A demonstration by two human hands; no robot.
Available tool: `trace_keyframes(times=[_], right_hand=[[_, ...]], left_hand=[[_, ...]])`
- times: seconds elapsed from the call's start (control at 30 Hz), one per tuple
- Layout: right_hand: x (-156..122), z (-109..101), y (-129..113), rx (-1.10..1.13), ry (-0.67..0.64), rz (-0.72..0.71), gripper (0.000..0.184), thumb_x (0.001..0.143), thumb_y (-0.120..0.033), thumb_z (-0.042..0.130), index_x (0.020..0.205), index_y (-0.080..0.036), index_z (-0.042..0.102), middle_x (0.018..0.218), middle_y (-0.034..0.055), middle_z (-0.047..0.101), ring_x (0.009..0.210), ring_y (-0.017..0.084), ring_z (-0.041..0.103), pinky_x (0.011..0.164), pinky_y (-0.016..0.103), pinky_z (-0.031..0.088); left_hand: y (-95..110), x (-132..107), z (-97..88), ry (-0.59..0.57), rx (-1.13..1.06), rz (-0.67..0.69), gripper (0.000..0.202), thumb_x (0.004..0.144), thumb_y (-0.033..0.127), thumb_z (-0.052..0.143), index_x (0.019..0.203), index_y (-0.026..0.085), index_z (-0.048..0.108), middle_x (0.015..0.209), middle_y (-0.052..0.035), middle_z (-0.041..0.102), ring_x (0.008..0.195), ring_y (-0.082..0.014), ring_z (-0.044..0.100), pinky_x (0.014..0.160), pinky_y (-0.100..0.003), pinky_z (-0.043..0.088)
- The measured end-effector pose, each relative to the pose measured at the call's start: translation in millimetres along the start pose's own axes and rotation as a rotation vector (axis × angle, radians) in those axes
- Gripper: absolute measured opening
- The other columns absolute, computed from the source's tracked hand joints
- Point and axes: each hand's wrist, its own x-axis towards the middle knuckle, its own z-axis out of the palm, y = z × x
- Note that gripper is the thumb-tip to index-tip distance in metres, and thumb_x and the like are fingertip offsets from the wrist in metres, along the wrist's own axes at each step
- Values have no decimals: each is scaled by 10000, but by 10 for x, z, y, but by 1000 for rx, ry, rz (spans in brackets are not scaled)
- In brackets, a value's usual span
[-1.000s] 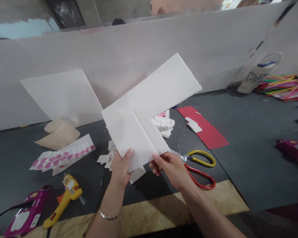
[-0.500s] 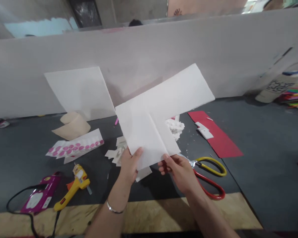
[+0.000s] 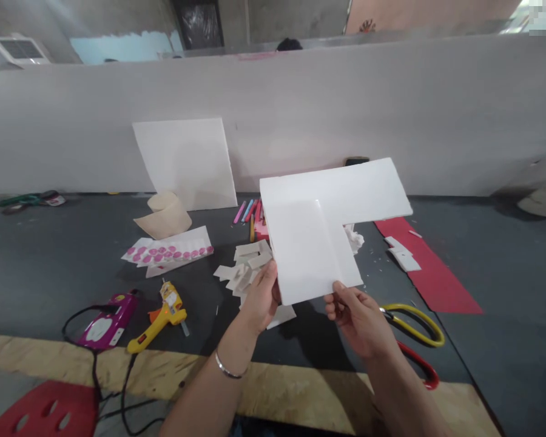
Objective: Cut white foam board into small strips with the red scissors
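Above the dark table I hold up a white L-shaped foam board piece [image 3: 300,243], with a wide arm stretching to the right and a faint ridge down its middle. My left hand [image 3: 260,297] grips its lower left edge, thumb at the front. At the bottom edge, my right hand [image 3: 357,315] pinches it between thumb and fingers. Under and behind the left hand lie white paper strips [image 3: 241,273]. Scissors with one yellow and one red handle [image 3: 418,325] rest beside the right wrist, their blades hidden.
A yellow glue gun [image 3: 164,315] and a purple power box [image 3: 110,321] with cords lie at left. Behind them are a paper with pink dots [image 3: 164,252], a beige roll [image 3: 166,217] and a leaning white board [image 3: 191,161]. Red sheet [image 3: 446,282] at right; markers [image 3: 250,210] behind.
The white board piece has turned clockwise, its long arm now nearly level and lower. Both hands keep their hold. The whole view has shifted left, so the table things appear farther right.
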Motion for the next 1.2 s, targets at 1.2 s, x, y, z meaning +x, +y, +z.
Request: trace_keyframes(times=[1.2], right_hand=[[-257, -1653, -164, -1634, -90, -392, 433, 796, -217, 520, 1211, -223, 641, 873, 85, 734, 736, 253, 712, 644, 333, 545]], left_hand=[[76, 226, -195, 316, 39, 50, 415, 722, 293, 846, 1099, 183, 709, 1065, -74, 784, 929, -226, 745, 960, -374, 568]])
